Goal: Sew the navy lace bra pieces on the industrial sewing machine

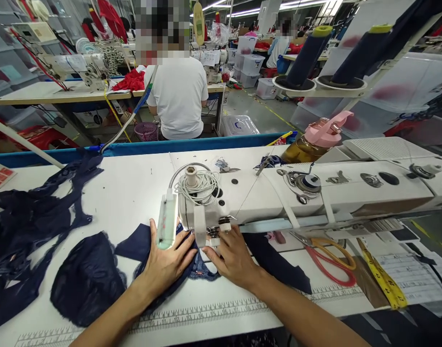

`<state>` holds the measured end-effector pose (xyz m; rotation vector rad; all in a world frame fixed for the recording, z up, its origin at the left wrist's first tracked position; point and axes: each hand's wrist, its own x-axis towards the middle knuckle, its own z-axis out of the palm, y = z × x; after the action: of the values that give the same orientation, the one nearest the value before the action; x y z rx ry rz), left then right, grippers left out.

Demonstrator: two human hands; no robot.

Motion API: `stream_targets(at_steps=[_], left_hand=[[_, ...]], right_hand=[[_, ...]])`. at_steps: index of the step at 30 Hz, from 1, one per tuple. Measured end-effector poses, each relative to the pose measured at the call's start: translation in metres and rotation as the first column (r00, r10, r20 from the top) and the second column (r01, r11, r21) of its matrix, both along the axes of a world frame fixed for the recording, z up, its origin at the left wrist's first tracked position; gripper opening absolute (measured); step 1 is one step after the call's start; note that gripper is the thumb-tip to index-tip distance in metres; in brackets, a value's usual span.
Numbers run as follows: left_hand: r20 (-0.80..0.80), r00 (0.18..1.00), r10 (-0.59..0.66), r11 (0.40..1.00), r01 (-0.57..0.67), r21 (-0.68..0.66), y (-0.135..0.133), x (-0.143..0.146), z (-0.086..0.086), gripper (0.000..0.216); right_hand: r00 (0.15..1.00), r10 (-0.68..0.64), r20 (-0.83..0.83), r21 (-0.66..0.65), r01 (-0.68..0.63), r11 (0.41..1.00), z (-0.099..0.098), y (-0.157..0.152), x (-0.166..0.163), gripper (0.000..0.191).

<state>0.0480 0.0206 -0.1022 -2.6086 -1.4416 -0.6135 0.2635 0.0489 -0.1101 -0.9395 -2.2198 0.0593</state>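
Observation:
My left hand point(168, 262) lies with spread fingers on a navy lace-edged garment piece point(202, 269), left of the sewing machine's head point(200, 219). A small lamp with a pale casing point(166, 221) hangs over the back of that hand. Close to the presser foot area, my right hand point(237, 255) rests with its thumb apart from the fingers; some fingertips are hidden behind the machine head. A navy fabric strip point(279, 262) extends right from beneath the machine arm. Left of my left hand lies a navy lace cup piece point(89, 279).
More navy garment pieces point(33, 217) lie at the left. Scissors point(332, 260), a yellow tape measure point(383, 277) and papers point(409, 274) are at the right. A pink-lidded bottle point(317, 137) stands behind the machine arm, below thread cones point(307, 58). A person in a white shirt point(179, 96) sits ahead.

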Motion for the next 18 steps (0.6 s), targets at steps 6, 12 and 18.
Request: stream_targets(at_steps=[6,12,18], left_hand=[[0.011,1.000,0.006,1.000,-0.006,-0.013,0.0016,-0.0006,-0.0026,0.036],[-0.010,1.000,-0.008,1.000,0.008,-0.019,-0.0009,-0.0018,-0.0017,0.036],[-0.026,1.000,-0.008,1.000,0.008,-0.011,-0.0037,-0.0003,0.0016,0.035]], right_hand=[[0.999,-0.048,0.017,0.003,0.048,0.999,0.0088,0.0079,0.0013,0.024],[0.997,-0.066,0.035,-0.006,0.066,0.998,0.0097,0.0055,-0.0004,0.023],[0.995,-0.066,0.074,0.001,0.066,0.998,0.0061,0.0042,0.0015,0.021]])
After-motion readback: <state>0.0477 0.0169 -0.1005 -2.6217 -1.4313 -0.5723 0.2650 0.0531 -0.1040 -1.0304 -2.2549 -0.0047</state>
